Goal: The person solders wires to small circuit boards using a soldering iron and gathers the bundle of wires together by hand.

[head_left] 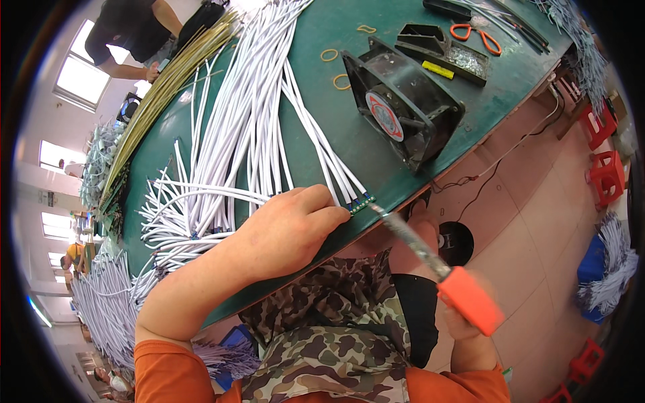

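My right hand [462, 325] grips a soldering iron [420, 247] by its orange handle, slightly blurred. The iron's tip is at a small green circuit board strip [361, 204] near the table's front edge. Several white cables [336, 164] end at that strip. My left hand [295, 225] is closed at the strip's left end, fingers pinched together; what lies between the fingertips is mostly hidden by the hand. A large bundle of white cables [259, 87] spreads over the green table [316, 87] beyond and to the left of it.
A black fan [403, 101] stands right of the cables. Behind it are a black tray [463, 64], a yellow block [438, 69] and orange-handled scissors [476, 35]. Rubber bands [329, 55] lie nearby. Another person [134, 33] works at the far left. Red stools [607, 176] stand at right.
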Demonstrator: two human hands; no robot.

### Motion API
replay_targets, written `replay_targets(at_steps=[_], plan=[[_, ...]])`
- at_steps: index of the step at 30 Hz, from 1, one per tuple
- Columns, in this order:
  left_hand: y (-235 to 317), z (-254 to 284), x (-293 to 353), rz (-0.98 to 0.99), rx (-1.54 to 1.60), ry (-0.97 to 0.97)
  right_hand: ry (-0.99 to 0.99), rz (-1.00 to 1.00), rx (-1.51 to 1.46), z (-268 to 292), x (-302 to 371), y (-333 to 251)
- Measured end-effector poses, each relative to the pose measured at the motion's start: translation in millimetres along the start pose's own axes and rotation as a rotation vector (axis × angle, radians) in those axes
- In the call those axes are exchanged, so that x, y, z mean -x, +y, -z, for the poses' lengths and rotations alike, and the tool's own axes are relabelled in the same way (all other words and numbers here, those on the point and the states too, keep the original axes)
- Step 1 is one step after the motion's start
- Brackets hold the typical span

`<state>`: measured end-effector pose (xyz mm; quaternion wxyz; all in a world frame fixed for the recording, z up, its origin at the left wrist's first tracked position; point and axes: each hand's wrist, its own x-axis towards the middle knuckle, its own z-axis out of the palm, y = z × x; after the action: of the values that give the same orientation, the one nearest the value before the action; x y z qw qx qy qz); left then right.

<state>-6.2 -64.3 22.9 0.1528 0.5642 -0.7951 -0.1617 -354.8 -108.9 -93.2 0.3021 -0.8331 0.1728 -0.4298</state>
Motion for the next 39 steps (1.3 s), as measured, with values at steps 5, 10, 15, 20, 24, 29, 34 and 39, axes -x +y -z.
replay_targets(at_steps=[5,10,15,20,24,29,34,39], plan=[[-0.3,-0.7,1.0,-0.004,-0.007,0.005,0.050,-0.102,-0.009,14.8,12.2,-4.8],[-0.7,-2.1,0.7,-0.011,-0.023,0.017,0.077,-0.119,0.012,14.3,27.3,-5.4],[-0.3,-4.0,0.6,-0.006,-0.021,0.019,0.105,-0.118,-0.013,15.6,34.1,-11.1],[-2.0,-7.0,3.5,-0.012,-0.006,0.036,0.062,-0.122,0.086,22.2,44.2,-20.0],[-1.6,-4.6,14.3,0.006,-0.024,0.055,0.056,-0.113,0.036,15.8,42.0,-24.5],[-0.7,34.3,83.9,0.005,-0.080,0.344,0.116,-0.372,0.042,5.5,53.1,-39.5],[0.3,75.1,284.0,0.470,-0.243,0.602,0.287,-0.371,-0.405,10.8,68.7,-28.6],[27.4,28.5,388.0,0.894,-0.283,0.352,0.142,-0.161,-0.388,-15.1,49.8,-10.3]])
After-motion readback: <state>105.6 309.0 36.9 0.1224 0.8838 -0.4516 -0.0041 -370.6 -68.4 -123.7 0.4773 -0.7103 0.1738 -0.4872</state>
